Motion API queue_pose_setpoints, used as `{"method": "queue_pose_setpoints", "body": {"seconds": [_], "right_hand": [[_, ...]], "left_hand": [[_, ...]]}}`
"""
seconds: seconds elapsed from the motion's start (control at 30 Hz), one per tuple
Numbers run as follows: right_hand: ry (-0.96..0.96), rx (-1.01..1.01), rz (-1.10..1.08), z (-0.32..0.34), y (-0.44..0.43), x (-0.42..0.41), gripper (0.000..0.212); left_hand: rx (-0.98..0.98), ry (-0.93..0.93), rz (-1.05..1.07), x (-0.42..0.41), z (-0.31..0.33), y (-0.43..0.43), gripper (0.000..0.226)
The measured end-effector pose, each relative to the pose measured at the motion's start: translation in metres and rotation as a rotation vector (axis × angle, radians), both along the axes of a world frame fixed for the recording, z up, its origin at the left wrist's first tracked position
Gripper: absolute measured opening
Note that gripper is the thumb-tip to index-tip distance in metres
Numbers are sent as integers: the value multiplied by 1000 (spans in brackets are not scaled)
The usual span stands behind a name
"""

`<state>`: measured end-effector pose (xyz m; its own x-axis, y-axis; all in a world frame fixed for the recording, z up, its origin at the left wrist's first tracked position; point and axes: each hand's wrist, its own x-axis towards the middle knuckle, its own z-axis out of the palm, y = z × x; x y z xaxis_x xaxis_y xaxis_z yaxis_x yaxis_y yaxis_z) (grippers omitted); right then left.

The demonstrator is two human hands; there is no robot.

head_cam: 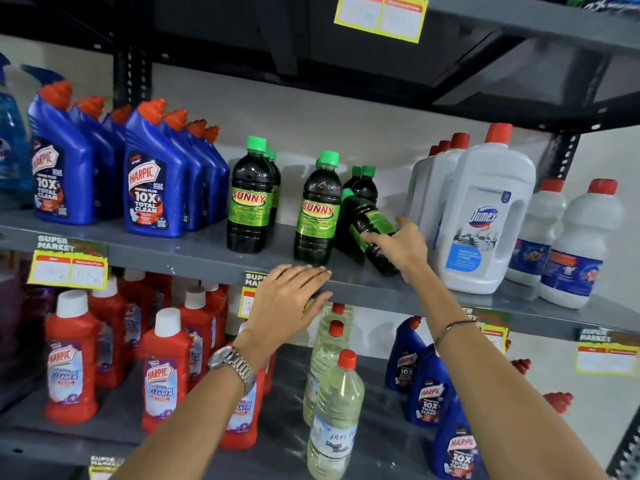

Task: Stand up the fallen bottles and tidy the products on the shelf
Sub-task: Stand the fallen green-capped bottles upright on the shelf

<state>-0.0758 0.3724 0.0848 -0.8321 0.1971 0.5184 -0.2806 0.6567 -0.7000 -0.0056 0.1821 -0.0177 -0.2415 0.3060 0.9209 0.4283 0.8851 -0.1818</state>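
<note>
The right hand (398,247) is wrapped around the lower body of a tilted Sunny bottle (372,226), which leans on its neighbours on the middle shelf (194,251). The left hand (291,299) lies flat and empty on the shelf edge. I would lift the base gently, turn it upright, and keep clear of the Domex jug (485,216).

Grey metal shelf (207,258) carries blue Harpic bottles (152,188), upright Sunny bottles (247,199), one tilted Sunny bottle (372,230), white Domex jugs (485,209).
</note>
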Motion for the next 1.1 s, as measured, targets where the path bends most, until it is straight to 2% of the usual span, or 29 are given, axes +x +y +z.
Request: {"method": "queue_pose_setpoints", "body": {"seconds": [0.07,0.2,0.3,0.6,0.67,0.73,0.8,0.93,1.03,1.1], "right_hand": [[65,-171,30,-5,-4,3,88],[123,-319,122,-16,-10,7,58],[79,-397,171,-19,-7,7,68],[23,-199,173,-13,-1,14,82],[93,-214,166,-2,-1,15,90],[183,-308,207,19,-3,15,85],[172,-355,265,44,-3,12,70],[7,-211,306,72,5,4,58],[8,-183,302,75,9,5,55],[37,-91,228,74,10,7,60]], "left_hand": [[2,-4,1,-1,-1,-1,29],[11,10,-14,-3,-3,-2,28],[19,23,-23,-6,-4,-2,28],[24,48,-40,-7,-6,-1,28],[26,48,-40,-7,-5,-2,28],[34,46,-32,-7,-5,-1,29],[35,44,-34,-7,-5,-1,30],[32,38,-36,-7,-5,-2,30],[29,24,-21,-7,-5,-2,31],[32,15,-16,-7,-5,-2,32]]}}
